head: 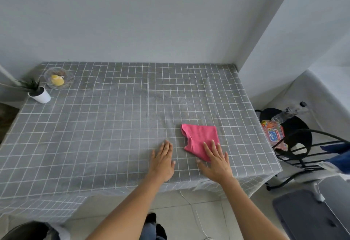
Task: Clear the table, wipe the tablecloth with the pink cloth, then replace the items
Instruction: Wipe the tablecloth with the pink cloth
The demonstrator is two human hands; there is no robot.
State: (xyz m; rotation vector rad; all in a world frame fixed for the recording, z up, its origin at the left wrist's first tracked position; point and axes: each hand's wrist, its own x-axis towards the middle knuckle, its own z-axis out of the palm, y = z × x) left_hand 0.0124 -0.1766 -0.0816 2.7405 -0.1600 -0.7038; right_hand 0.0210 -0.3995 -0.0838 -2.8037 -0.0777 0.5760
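Nearest the camera, two bare forearms reach forward over the near edge of the table. The left hand (162, 161) lies flat on the grey tablecloth with a white grid pattern (106, 118), fingers straight and close together, holding nothing. Just beside it, the right hand (216, 161) is also spread flat, its straight fingers pressing down on the near corner of the folded pink cloth (200, 137); nothing is gripped. The pink cloth lies on the tablecloth in the near right part of the table, its far end pointing away from the person.

To the right, off the table, a black metal chair (297, 145) carries a colourful printed packet (272, 132) and a clear plastic bottle with a dark cap (292, 110).

At the far left corner of the table, a small green plant in a white pot (38, 93) stands on the tablecloth, and just behind it sits a clear glass dish holding a yellow candle (57, 79). A plain white wall (151, 21) rises behind the table.
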